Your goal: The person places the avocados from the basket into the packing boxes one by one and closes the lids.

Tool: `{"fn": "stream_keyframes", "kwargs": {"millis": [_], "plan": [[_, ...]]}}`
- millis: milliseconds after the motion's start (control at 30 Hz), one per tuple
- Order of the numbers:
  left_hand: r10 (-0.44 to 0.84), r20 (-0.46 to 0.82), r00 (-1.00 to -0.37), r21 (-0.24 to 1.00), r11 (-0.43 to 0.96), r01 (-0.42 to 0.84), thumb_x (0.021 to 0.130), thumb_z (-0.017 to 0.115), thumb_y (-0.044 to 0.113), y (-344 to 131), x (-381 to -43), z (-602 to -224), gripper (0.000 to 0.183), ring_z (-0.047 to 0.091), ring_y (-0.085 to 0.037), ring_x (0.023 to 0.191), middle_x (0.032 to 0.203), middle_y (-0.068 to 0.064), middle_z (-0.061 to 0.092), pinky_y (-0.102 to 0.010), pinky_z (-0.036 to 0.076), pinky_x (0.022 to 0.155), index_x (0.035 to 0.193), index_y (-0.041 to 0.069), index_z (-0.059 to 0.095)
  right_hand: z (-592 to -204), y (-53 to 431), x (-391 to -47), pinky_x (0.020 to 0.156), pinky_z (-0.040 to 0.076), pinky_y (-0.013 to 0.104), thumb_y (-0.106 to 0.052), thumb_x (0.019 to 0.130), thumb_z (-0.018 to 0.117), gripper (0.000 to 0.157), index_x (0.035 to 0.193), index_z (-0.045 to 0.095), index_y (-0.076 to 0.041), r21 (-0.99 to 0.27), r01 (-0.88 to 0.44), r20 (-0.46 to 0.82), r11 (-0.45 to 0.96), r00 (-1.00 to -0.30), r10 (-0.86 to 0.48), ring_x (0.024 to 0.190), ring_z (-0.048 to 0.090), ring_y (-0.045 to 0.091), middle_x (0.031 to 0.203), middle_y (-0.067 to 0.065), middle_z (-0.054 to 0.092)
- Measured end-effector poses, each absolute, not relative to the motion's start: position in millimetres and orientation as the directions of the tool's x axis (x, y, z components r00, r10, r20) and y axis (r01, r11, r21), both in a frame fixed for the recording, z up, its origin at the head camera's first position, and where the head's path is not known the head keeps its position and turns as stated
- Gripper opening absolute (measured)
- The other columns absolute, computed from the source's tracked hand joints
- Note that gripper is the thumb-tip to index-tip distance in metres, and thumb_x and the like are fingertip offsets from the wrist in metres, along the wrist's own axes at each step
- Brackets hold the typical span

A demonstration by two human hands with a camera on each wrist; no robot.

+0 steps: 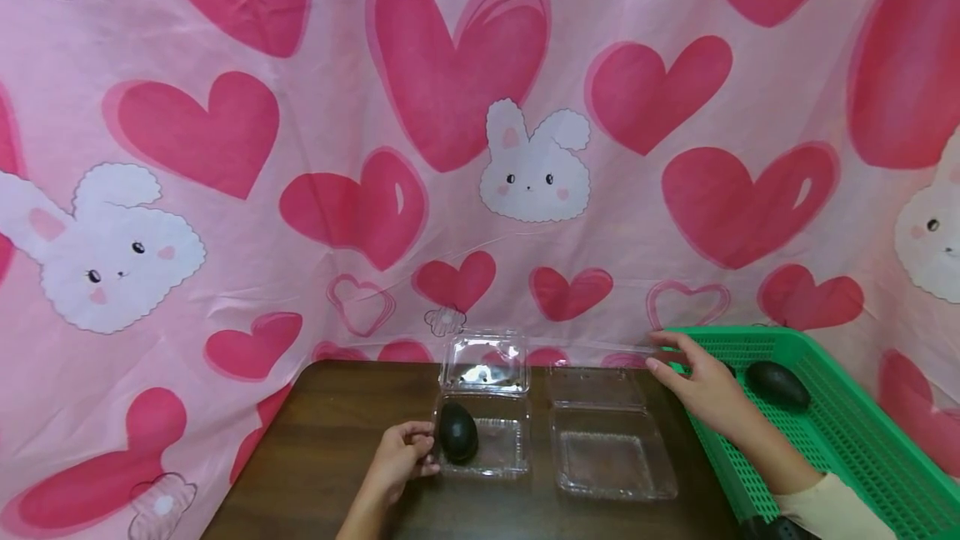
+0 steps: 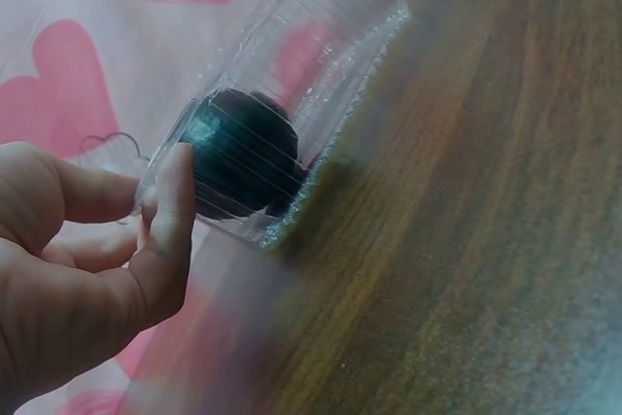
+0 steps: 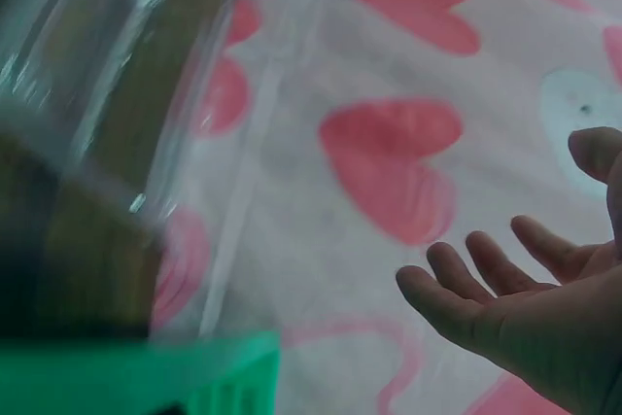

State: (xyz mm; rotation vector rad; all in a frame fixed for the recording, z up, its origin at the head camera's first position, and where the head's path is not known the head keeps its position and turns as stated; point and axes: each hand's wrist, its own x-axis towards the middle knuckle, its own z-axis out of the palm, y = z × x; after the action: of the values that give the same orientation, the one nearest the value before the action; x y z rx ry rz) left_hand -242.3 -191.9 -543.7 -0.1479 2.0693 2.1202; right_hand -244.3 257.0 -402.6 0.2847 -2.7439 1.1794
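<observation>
My left hand (image 1: 401,455) pinches the left side edge of a clear plastic clamshell box (image 1: 504,448), fingertips at its rim. Inside the box's base lies a dark avocado (image 1: 457,433), close to that hand; in the left wrist view the avocado (image 2: 243,148) shows through the clear wall. The box's lid (image 1: 486,363) stands raised at the back. Over the near-left corner of a green basket (image 1: 873,427), my right hand (image 1: 701,382) is spread with nothing in it. The right wrist view shows the right hand's fingers (image 3: 452,303) apart and slightly bent.
A second clear clamshell box (image 1: 615,469), lid laid back, stands between the first box and the basket. Another dark avocado (image 1: 777,384) lies in the basket. The brown wooden table (image 1: 322,415) ends at a pink cloth (image 1: 450,215) printed with hearts and rabbits.
</observation>
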Motion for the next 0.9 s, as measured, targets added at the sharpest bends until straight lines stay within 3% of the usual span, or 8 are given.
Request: {"fn": "stream_keyframes", "kwargs": {"millis": [300,533,900], "plan": [[0.063,-0.195,-0.979,0.980,-0.024,-0.197,0.100,0.056,-0.005,-194.5,-244.5,-543.8,0.033,0.054,-0.015,0.069,0.084,-0.004,0.052,-0.030,0.066,0.063,0.128,-0.021,0.049,-411.5,290.0,-258.7,0.085,0.063,0.057,-0.046,0.103,0.059,0.065,0.150,0.043,-0.003,-0.652,-0.173,0.150,0.738,-0.984,-0.098,0.129,0.052,0.053,0.149,0.029,0.048],[0.054,-0.208,-0.977,0.978,-0.019,-0.210,0.100,0.056,-0.005,-193.8,-244.3,-543.4,0.032,0.054,-0.015,0.069,0.084,-0.005,0.052,-0.030,0.066,0.063,0.127,-0.020,0.051,-410.2,314.3,-267.4,0.092,0.058,0.064,-0.042,0.106,0.056,0.064,0.147,0.042,0.004,-0.606,-0.175,0.119,0.776,-0.985,-0.129,0.127,0.052,0.056,0.145,0.035,0.049],[0.046,-0.209,-0.977,0.978,-0.009,-0.210,0.099,0.056,-0.005,-193.0,-243.9,-542.9,0.029,0.055,-0.016,0.070,0.086,-0.006,0.054,-0.032,0.067,0.065,0.125,-0.019,0.053,-423.0,363.3,-278.5,0.090,0.058,0.065,-0.042,0.108,0.051,0.066,0.145,0.042,0.012,-0.584,-0.118,0.064,0.803,-0.993,-0.100,0.124,0.050,0.059,0.140,0.040,0.049]]}}
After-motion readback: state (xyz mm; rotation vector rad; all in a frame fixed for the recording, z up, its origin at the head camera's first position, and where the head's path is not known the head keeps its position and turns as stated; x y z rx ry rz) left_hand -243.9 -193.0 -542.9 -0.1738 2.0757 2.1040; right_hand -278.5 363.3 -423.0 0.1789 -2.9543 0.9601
